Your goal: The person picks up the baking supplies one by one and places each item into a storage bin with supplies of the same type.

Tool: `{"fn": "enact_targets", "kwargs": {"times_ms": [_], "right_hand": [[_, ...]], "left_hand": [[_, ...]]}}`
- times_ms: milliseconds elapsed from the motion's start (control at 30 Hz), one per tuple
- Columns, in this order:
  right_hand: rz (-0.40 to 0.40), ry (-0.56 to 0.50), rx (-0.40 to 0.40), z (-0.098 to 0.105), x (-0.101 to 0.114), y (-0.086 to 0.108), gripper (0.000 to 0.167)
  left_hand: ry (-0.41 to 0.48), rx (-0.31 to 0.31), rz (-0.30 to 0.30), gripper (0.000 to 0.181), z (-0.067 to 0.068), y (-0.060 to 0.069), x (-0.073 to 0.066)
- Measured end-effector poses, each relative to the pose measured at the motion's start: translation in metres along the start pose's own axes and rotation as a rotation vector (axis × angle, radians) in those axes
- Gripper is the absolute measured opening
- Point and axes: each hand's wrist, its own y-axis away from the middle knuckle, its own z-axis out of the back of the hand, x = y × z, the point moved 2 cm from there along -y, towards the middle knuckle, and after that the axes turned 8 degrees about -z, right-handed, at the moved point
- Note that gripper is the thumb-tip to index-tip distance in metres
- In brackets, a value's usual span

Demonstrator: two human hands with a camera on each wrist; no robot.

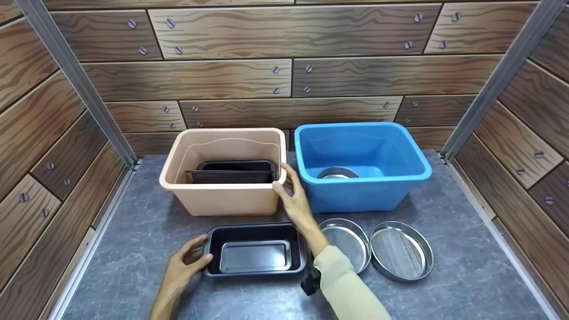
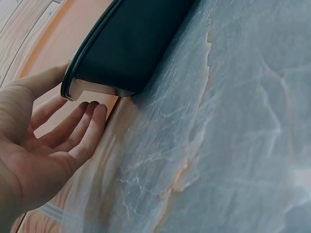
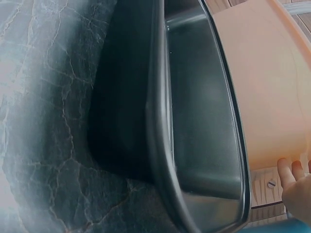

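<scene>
A black loaf pan [image 1: 255, 229] lies on the grey tabletop, its hollow facing up. At its left end, my left hand [image 1: 180, 262] touches the rim with thumb and fingertip; in the left wrist view, other fingers of the left hand [image 2: 63, 131] hang loosely bent, apart from the pan [image 2: 131, 43]. My right hand [image 1: 293, 198] reaches over the pan's right end to the peach bin [image 1: 226, 200], its thumb and fingers touching the bin's front right corner. In the right wrist view, the right hand's [image 3: 297, 194] straight fingertips lie against the bin [image 3: 272, 92]. Dark pans [image 1: 229, 177] lie inside this bin.
Right of the peach bin stands a blue bin [image 1: 355, 195] with a round metal pan [image 1: 338, 172] in it. Two round metal pans, left [image 1: 344, 242] and right [image 1: 400, 251], lie in front of it. Wood-patterned walls [image 1: 284, 33] enclose the tabletop [image 1: 138, 240].
</scene>
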Motion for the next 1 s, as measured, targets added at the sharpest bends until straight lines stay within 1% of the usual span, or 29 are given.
{"fn": "enact_targets", "kwargs": {"times_ms": [133, 300, 433, 700, 900, 1000], "right_hand": [[-0.007, -0.002, 0.009, 0.001, -0.005, -0.003, 0.060], [-0.011, -0.010, 0.002, 0.002, -0.027, -0.013, 0.061], [-0.014, -0.015, -0.006, 0.002, -0.037, -0.016, 0.061], [-0.027, -0.021, 0.000, 0.002, -0.037, -0.015, 0.060], [-0.007, -0.021, -0.011, 0.002, -0.036, -0.015, 0.061], [-0.002, -0.016, -0.015, 0.002, -0.038, -0.015, 0.061]], "left_hand": [[-0.012, 0.023, -0.006, 0.057, -0.001, 0.002, 0.001], [0.015, 0.029, 0.004, 0.059, -0.003, 0.002, 0.001], [0.026, 0.043, 0.001, 0.064, -0.004, 0.002, 0.001], [0.081, 0.057, 0.008, 0.071, -0.004, 0.004, 0.004], [0.129, 0.061, 0.005, 0.072, -0.005, 0.004, 0.003], [0.160, 0.072, 0.027, 0.072, -0.004, 0.006, 0.003]]}}
